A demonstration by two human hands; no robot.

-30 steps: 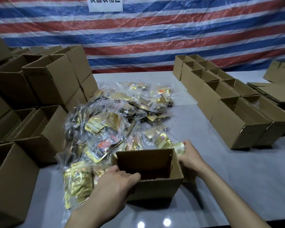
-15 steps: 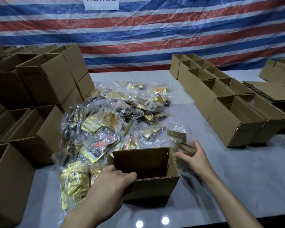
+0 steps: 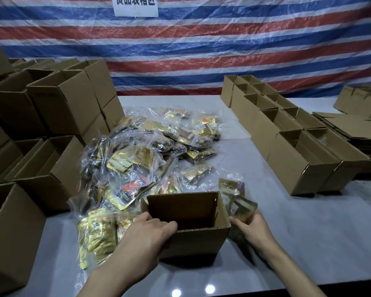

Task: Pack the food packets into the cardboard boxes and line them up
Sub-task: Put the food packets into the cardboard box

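An open cardboard box [image 3: 198, 241] stands on the grey table right in front of me. My left hand [image 3: 146, 239] grips its near left rim, fingers curled over the edge. My right hand [image 3: 252, 227] holds a clear bag of gold food packets [image 3: 234, 195] just to the right of the box, lifted off the table and blurred. A big heap of bagged food packets [image 3: 146, 157] lies behind and to the left of the box.
Open boxes are stacked along the left [image 3: 58, 103]. A double row of open boxes [image 3: 287, 133] runs along the right, with flat cardboard sheets [image 3: 351, 129] beyond it. A striped tarp hangs behind the table [image 3: 287, 221].
My right hand picked a bag of packets from the heap's near edge and drew it back beside the box's right wall. The left hand stayed on the box rim.
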